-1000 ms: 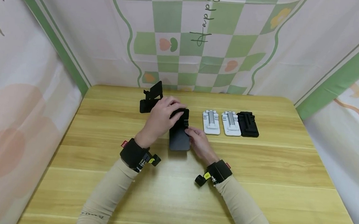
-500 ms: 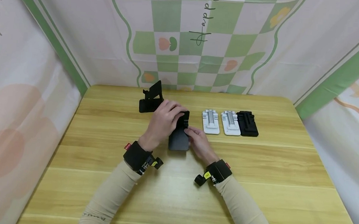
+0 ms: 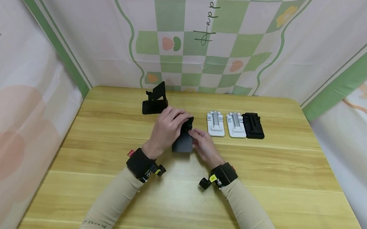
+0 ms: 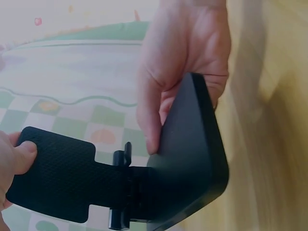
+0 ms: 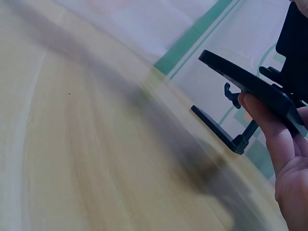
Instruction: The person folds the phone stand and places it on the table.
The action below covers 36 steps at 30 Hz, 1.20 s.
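A black folding phone stand (image 3: pixel 182 144), partly opened, is between my two hands above the table. My left hand (image 3: pixel 167 129) pinches the far edge of its textured panel (image 4: pixel 55 174), with the thumb on the panel's face in the left wrist view. My right hand (image 3: pixel 205 146) grips the flat base (image 4: pixel 188 154) by its side, thumb on one face and fingers behind. In the left wrist view a hinge (image 4: pixel 126 187) joins panel and base, which stand at an angle. The left hand covers part of the stand in the head view.
Behind my left hand stands another black phone stand (image 3: pixel 153 106), unfolded. To the right, two white folded stands (image 3: pixel 215 125) and a black folded one (image 3: pixel 253 126) lie in a row on the wooden table (image 3: pixel 176 204). A patterned curtain (image 3: pixel 193 68) hangs behind the table.
My left hand has moved slightly nearer and rightward, swinging the panel up from the base, so the stand looks shorter from above. The right hand has kept its grip in nearly the same place.
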Each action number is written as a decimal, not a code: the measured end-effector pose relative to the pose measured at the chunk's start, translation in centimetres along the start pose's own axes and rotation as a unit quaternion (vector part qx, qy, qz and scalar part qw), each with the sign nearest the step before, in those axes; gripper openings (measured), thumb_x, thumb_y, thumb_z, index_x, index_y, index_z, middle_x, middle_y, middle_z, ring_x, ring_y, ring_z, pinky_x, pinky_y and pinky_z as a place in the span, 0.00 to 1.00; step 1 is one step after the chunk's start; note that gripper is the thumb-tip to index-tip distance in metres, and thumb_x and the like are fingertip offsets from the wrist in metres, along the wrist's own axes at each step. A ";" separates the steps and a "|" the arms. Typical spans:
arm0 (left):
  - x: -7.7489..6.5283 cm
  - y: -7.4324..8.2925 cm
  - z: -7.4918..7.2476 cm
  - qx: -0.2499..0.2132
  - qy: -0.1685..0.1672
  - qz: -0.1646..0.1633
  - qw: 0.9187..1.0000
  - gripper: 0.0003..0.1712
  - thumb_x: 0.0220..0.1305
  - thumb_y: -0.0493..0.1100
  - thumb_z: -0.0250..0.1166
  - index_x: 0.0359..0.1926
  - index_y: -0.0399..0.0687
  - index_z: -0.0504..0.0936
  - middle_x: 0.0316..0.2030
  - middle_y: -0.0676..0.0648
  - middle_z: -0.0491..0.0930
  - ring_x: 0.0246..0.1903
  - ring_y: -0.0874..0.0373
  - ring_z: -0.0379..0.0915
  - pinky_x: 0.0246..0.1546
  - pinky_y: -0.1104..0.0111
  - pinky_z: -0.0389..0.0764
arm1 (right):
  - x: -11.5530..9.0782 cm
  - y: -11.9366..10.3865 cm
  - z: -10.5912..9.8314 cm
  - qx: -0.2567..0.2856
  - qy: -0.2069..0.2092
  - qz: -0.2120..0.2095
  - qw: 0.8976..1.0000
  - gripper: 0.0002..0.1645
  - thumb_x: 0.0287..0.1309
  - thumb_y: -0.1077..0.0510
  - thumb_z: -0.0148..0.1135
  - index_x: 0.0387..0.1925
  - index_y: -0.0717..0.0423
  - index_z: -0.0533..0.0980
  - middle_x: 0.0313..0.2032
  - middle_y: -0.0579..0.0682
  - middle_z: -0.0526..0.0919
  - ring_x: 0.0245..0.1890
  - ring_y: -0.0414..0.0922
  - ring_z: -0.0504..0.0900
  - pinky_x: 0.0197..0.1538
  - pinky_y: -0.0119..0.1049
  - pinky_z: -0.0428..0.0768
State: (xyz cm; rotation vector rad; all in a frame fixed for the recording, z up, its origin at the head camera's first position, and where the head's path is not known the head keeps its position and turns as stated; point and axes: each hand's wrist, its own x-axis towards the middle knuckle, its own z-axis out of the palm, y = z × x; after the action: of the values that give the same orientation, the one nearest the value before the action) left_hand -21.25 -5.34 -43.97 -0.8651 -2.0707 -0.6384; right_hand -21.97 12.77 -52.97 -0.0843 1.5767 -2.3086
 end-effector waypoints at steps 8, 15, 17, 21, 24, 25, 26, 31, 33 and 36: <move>-0.8 0.3 0.4 0.020 0.016 0.020 0.999 0.09 0.64 0.29 0.70 0.44 0.40 0.89 0.41 0.42 0.84 0.39 0.50 0.75 0.42 0.63 0.81 | -0.1 0.0 0.1 -0.003 -0.006 -0.003 1.000 0.14 0.79 0.63 0.48 0.55 0.65 0.76 0.38 0.47 0.88 0.33 0.41 0.89 0.37 0.33 0.87; -1.4 0.5 1.0 0.064 0.026 0.055 0.996 0.13 0.59 0.27 0.71 0.44 0.42 0.89 0.40 0.44 0.85 0.39 0.51 0.76 0.43 0.65 0.82 | -0.3 -0.2 0.1 0.012 -0.009 -0.007 1.000 0.13 0.80 0.63 0.47 0.50 0.59 0.78 0.38 0.48 0.89 0.32 0.40 0.89 0.35 0.32 0.87; -1.6 0.6 1.1 0.068 0.028 0.063 0.995 0.14 0.57 0.27 0.72 0.43 0.42 0.90 0.40 0.44 0.85 0.39 0.51 0.77 0.44 0.65 0.82 | -0.3 -0.3 0.2 0.018 -0.004 -0.004 1.000 0.13 0.80 0.63 0.46 0.50 0.59 0.78 0.38 0.48 0.88 0.32 0.40 0.89 0.35 0.32 0.87; -2.3 0.9 1.5 0.074 0.025 0.076 0.994 0.16 0.54 0.25 0.72 0.43 0.42 0.90 0.41 0.45 0.86 0.41 0.51 0.79 0.46 0.65 0.83 | -0.1 -0.8 0.2 0.035 0.017 0.004 0.999 0.19 0.80 0.64 0.43 0.62 0.72 0.70 0.38 0.48 0.88 0.32 0.40 0.88 0.38 0.31 0.87; -2.9 1.2 1.8 0.079 0.019 0.084 0.993 0.17 0.53 0.25 0.71 0.43 0.43 0.90 0.41 0.45 0.86 0.42 0.51 0.79 0.48 0.65 0.83 | 0.0 -1.2 0.2 0.050 0.027 0.007 0.998 0.26 0.80 0.66 0.39 0.71 0.80 0.59 0.39 0.47 0.88 0.33 0.40 0.88 0.39 0.30 0.87; -3.0 1.3 1.8 0.081 0.018 0.086 0.993 0.17 0.52 0.26 0.72 0.43 0.43 0.90 0.41 0.45 0.87 0.42 0.52 0.79 0.48 0.65 0.83 | 0.0 -1.3 0.2 0.053 0.029 0.008 0.998 0.27 0.80 0.66 0.38 0.72 0.81 0.56 0.40 0.47 0.88 0.33 0.39 0.88 0.38 0.29 0.87; -3.1 1.3 1.9 0.080 0.017 0.087 0.993 0.18 0.52 0.26 0.72 0.43 0.44 0.90 0.41 0.45 0.87 0.42 0.52 0.79 0.48 0.65 0.83 | 0.0 -1.3 0.2 0.058 0.032 0.009 0.998 0.27 0.80 0.66 0.38 0.72 0.81 0.55 0.40 0.47 0.88 0.32 0.39 0.87 0.37 0.28 0.86; -3.7 1.6 2.1 0.077 0.015 0.086 0.993 0.19 0.50 0.26 0.72 0.43 0.45 0.90 0.41 0.46 0.87 0.42 0.53 0.79 0.48 0.65 0.83 | -0.1 -1.5 0.2 0.071 0.040 0.013 0.997 0.28 0.82 0.63 0.39 0.72 0.81 0.56 0.38 0.47 0.87 0.30 0.38 0.86 0.35 0.28 0.86; -3.9 1.7 2.2 0.075 0.012 0.084 0.994 0.19 0.50 0.26 0.72 0.43 0.45 0.90 0.42 0.46 0.86 0.42 0.53 0.79 0.48 0.66 0.83 | 0.0 -1.5 0.2 0.078 0.044 0.013 0.996 0.28 0.82 0.63 0.40 0.71 0.80 0.56 0.37 0.48 0.88 0.30 0.38 0.86 0.35 0.28 0.86; -4.2 1.8 2.3 0.072 0.007 0.081 0.994 0.19 0.50 0.26 0.72 0.43 0.45 0.90 0.41 0.46 0.86 0.42 0.53 0.79 0.49 0.66 0.83 | 0.1 -1.4 0.1 0.085 0.048 0.015 0.995 0.27 0.82 0.63 0.41 0.71 0.80 0.57 0.37 0.49 0.88 0.29 0.38 0.86 0.36 0.28 0.86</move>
State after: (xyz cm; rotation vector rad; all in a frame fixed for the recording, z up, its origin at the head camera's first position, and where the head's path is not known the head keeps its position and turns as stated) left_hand -19.01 -4.12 -48.46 -0.9310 -1.9814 -0.4016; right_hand -22.35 13.13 -51.62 0.0918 1.4081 -2.4445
